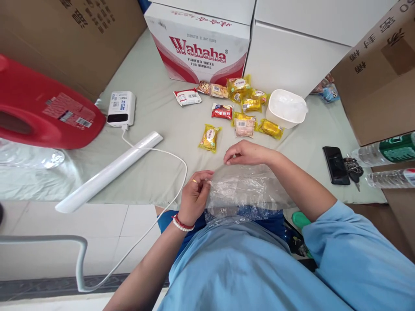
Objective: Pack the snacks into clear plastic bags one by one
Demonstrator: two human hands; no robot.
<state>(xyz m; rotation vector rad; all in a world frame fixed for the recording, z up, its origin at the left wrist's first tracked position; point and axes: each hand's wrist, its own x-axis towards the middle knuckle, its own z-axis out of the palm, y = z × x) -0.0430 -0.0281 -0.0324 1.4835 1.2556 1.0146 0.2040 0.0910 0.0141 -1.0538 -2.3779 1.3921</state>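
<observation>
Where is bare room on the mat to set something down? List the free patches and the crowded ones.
Free: the mat between the white tube and the lone yellow snack; also between the right hand and the phone. Crowded: the snack packets beside the white tub, below the water carton. Both hands hold the plastic bag.

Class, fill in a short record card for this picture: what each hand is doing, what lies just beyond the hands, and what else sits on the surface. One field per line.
left hand: left hand pinches the near-left edge of the clear plastic bag
right hand: right hand grips the bag's far edge
beyond the hands: yellow snack packet, red snack packet, more packets in a loose cluster
beside the cluster: white tub
left part of surface: white power bank with cable, white tube
right part of surface: black phone, keys
back: Wahaha carton
</observation>
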